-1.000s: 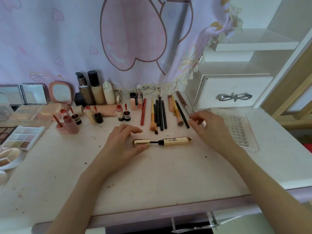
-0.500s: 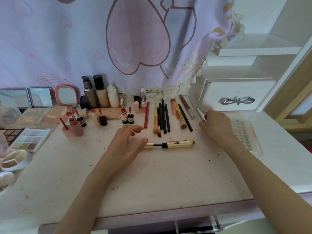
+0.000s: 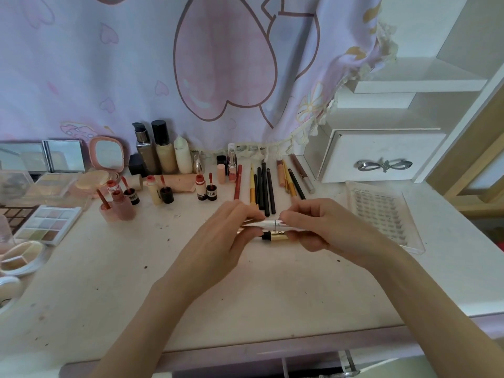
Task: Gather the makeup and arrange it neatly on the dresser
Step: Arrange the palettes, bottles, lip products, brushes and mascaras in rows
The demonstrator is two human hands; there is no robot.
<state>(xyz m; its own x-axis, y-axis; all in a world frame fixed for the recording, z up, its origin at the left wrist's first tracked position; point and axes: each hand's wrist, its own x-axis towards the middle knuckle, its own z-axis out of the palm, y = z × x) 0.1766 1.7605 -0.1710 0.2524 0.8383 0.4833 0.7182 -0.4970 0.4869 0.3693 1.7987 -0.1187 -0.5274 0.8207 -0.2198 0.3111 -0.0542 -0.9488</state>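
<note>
White dresser top (image 3: 191,304), heart-print curtain (image 3: 218,64) behind. My left hand (image 3: 226,241) & right hand (image 3: 321,227) meet mid-frame, fingers curled, each pinching one end of a slim white pen-like stick (image 3: 266,223) held level just above the gold mascara (image 3: 275,236) lying on the top. Pencil/brush row (image 3: 266,186) just behind my hands. Bare surface btwn hands & front edge; lash tray (image 3: 381,211) at right.

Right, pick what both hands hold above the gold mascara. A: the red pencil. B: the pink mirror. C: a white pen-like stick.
C: the left hand and right hand pinch a white stick between them, just above the gold mascara.
</note>
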